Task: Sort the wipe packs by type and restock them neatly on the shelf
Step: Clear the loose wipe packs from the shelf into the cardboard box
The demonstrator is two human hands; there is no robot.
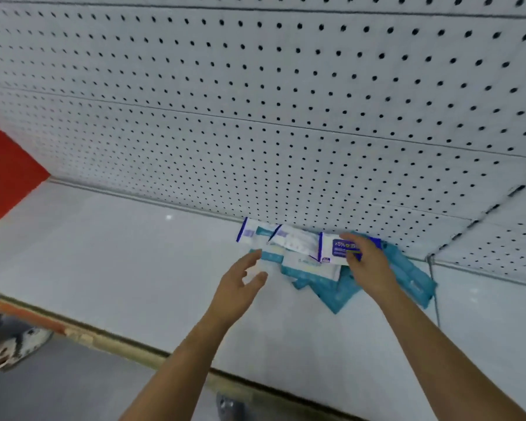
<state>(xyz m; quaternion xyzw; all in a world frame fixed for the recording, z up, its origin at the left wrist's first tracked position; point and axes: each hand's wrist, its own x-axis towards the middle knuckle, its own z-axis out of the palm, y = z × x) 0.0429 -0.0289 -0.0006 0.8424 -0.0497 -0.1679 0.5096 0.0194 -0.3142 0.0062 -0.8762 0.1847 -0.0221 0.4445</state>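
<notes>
A loose heap of wipe packs lies on the white shelf [110, 262] against the pegboard back wall. White packs with blue edges [289, 238] sit at the back of the heap, and teal packs [334, 291] lie under and in front of them. My right hand [368, 262] grips a white pack with a dark blue label [336, 249] at its right side. My left hand [240, 281] hovers with relaxed, spread fingers at the left edge of the heap, its fingertips near a white-and-teal pack [269, 256], holding nothing.
The white pegboard [286, 101] rises behind the shelf and meets a side panel [498, 238] at the right. A red panel [3, 168] closes the left end. The shelf's front lip [104, 338] runs diagonally, with grey floor and a shoe [16, 344] below.
</notes>
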